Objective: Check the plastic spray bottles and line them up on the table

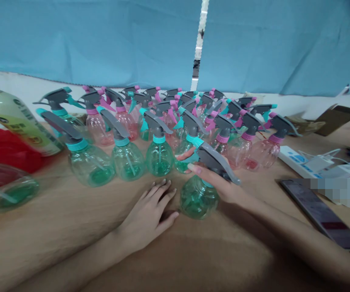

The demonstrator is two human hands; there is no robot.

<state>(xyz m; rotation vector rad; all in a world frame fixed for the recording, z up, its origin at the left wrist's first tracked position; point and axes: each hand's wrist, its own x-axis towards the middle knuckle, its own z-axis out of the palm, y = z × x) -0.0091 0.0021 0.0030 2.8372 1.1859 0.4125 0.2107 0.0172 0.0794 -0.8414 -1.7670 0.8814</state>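
My right hand (214,178) is closed round the neck of a green spray bottle (198,200) with a teal collar and a grey trigger head. Its fingers reach the teal trigger at the front. The bottle looks upright, just above or on the wooden table (175,259); I cannot tell which. My left hand (153,207) lies flat on the table to the left of that bottle, fingers spread and holding nothing. Right beyond its fingertips is another green spray bottle (159,158) in the front row.
Several pink spray bottles (266,152) and green ones stand in rows at the back. On the left are a large labelled bottle (20,117), a red bag (7,148) and a clear bottle (13,190). On the right lie a phone (321,215), a power strip (299,160) and a cardboard box (337,119).
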